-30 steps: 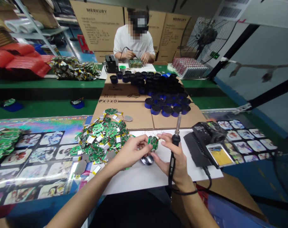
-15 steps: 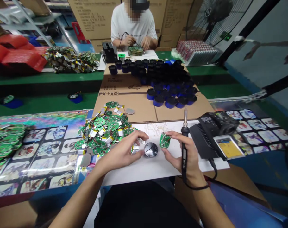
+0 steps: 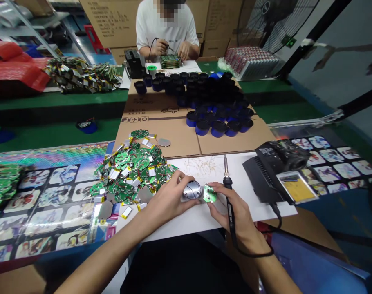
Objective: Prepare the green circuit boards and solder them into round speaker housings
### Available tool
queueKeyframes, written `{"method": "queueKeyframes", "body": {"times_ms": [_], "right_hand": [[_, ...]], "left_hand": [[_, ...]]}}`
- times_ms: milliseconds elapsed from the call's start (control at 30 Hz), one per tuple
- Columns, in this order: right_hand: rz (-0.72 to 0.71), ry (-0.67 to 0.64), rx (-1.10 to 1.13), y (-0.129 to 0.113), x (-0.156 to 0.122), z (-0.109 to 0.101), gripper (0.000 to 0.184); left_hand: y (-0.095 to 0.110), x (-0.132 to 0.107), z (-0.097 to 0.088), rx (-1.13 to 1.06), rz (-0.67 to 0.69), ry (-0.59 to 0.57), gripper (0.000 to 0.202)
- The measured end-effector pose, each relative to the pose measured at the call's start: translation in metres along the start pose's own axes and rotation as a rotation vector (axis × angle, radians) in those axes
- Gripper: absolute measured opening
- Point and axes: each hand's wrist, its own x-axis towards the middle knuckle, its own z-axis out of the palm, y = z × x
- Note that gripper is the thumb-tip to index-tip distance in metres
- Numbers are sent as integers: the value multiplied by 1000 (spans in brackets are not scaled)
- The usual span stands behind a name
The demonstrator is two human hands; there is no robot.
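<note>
My left hand (image 3: 169,200) grips a round silver metal part (image 3: 192,190) on the white sheet (image 3: 253,204). My right hand (image 3: 231,208) pinches a small round green circuit board (image 3: 209,193) right beside that part. The same hand also carries a soldering iron (image 3: 227,192), tip pointing up and away, with its black cable looping round my wrist. A heap of green circuit boards with small batteries (image 3: 133,169) lies just left of my left hand.
A black soldering station (image 3: 278,167) stands to the right. Several blue and black cylindrical housings (image 3: 213,106) crowd flattened cardboard (image 3: 161,126) ahead. A person in a white shirt (image 3: 166,28) solders at the far end. More boards (image 3: 2,183) lie far left on printed sheets.
My left hand has closed on the silver part. My right hand has brought the green board down and left against it, lowering the iron. The view has tilted down slightly.
</note>
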Motion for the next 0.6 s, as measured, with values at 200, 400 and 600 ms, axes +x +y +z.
{"method": "queueKeyframes", "body": {"times_ms": [200, 400, 600], "right_hand": [[-2, -25, 23, -3, -4, 4, 51], [-33, -70, -26, -6, 0, 22, 45], [-115, -71, -43, 4, 15, 27, 47]], "left_hand": [[-8, 13, -19, -224, 162, -56, 15], [-9, 19, -7, -705, -263, -35, 25], [-13, 15, -1, -951, -314, 4, 38]]}}
